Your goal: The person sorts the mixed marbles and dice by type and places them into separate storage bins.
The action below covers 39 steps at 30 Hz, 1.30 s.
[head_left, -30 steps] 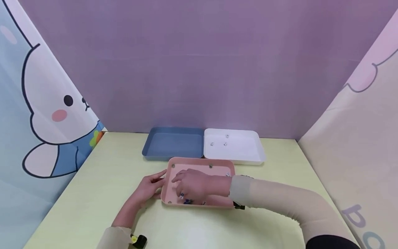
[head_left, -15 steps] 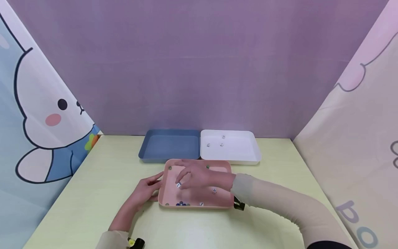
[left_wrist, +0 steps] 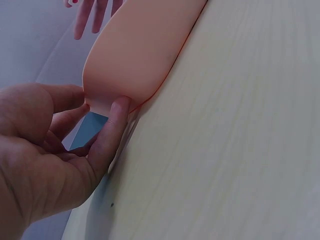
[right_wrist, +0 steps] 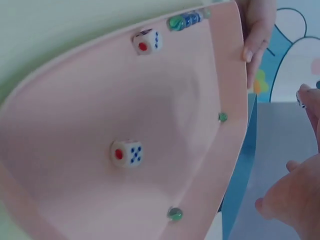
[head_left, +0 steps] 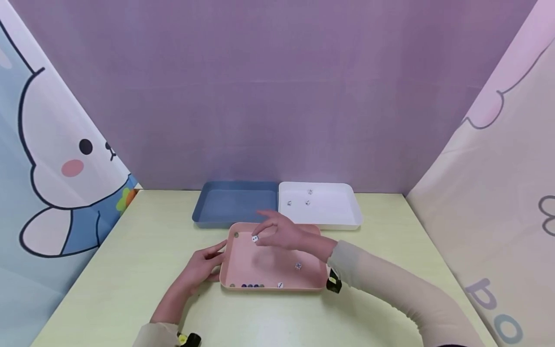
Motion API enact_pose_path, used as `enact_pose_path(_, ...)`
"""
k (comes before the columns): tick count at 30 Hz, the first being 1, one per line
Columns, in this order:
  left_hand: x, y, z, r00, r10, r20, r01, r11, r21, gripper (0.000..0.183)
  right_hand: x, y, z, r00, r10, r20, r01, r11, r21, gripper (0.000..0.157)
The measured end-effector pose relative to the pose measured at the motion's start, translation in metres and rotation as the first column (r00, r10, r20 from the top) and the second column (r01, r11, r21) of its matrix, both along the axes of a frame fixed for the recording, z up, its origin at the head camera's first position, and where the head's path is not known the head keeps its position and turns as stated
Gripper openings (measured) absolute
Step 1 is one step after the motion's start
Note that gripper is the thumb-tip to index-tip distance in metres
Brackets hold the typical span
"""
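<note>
Pinched die (head_left: 255, 238) higher now, partly hidden

Blue letter "o" (head_left: 496, 328) on right curtain (head_left: 472, 217), one red pip (right_wrist: 119, 154) and five blue pips (right_wrist: 135, 155) on a die (right_wrist: 126, 159)

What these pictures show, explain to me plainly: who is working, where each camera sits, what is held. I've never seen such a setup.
There is no machine here, just a person working bare-handed. The wide view comes from a camera worn on the head; the two tilted close views come from cameras worn on each wrist.

On the table sits a pink tray, with a blue tray and a white tray beyond it. Three dice lie in the white tray; two more dice and some small marbles lie in the pink one.

The left hand touches the pink tray's left end. The right hand pinches a die above that tray.
</note>
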<state>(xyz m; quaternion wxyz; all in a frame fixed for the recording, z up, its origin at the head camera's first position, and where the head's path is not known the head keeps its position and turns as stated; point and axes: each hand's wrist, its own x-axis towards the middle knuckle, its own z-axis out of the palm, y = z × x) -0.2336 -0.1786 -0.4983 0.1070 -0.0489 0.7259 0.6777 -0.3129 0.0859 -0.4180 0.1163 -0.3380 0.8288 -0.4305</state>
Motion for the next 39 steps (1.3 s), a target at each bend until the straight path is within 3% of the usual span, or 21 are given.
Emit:
enact_pose_path(6,0.001,-0.003,-0.001,1.000,-0.025,-0.017,0.025,1.000,0.007,0.051,-0.008,0.011,-0.006,0.993,-0.109,-0.034,0.106,0.991,-0.079,0.015)
enact_pose_path(11,0.000,-0.004,-0.001,1.000,-0.014,-0.013,0.014,1.000,-0.001,0.050,-0.018,0.020,-0.010,0.970,-0.224,-0.094,0.212,0.969,-0.127,0.017)
enact_pose_path(20,0.002,-0.005,-0.003,1.000,-0.015,-0.002,0.015,1.000,0.005,0.049,-0.033,0.034,-0.013,0.930,-0.354,-0.095,0.337,0.929,-0.154,0.020)
enact_pose_path(39,0.003,-0.008,-0.003,0.999,-0.034,-0.005,0.034,0.999,0.014,0.050,-0.062,0.074,-0.024,0.864,-0.504,-0.001,0.485,0.831,-0.274,0.024)
